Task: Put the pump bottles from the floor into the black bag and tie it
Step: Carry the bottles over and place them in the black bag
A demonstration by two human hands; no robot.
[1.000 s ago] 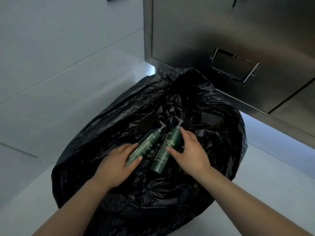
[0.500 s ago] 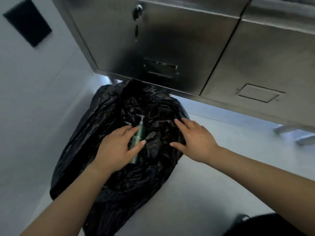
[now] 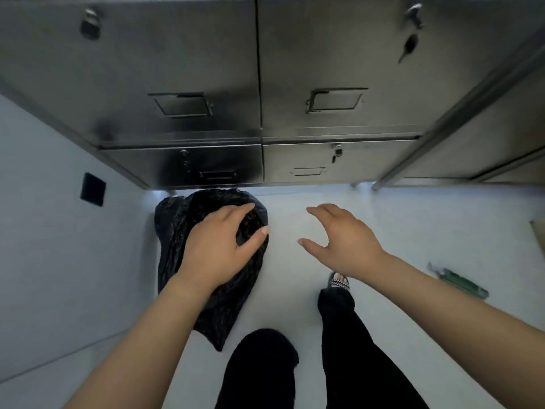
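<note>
Nearest the camera, the person's two legs in black trousers (image 3: 259, 370) are standing on the pale floor (image 3: 413, 231). The right foot is showing in a strappy sandal (image 3: 339, 282) just below the right wrist. Both bare forearms are reaching forward and down from the bottom corners.

The left hand (image 3: 218, 249) is hovering in front of the black bag (image 3: 174, 231). Its fingers are loosely curved, its thumb is spread wide, and it is gripping nothing. Whether it is touching the plastic cannot be told from this height. The right hand (image 3: 345, 240) is hanging over bare floor to the right of the bag, apart from it. Its fingers are spread and gently arched, and it is holding nothing.

The bag is lying crumpled on the floor beside the left wall (image 3: 44, 231). Its far end is reaching the foot of the cabinet, and its contents are not showing. One green pump bottle (image 3: 460, 283) is lying on its side on the floor well to the right, far from the bag and from both hands.

Beyond them, a steel cabinet (image 3: 206, 69) of doors with label holders is filling the top of the view. A padlock (image 3: 89, 25) is hanging at its upper left and a key (image 3: 408, 48) is dangling from a lock at its upper right. A dark square plate (image 3: 93, 188) is sitting on the left wall.
</note>
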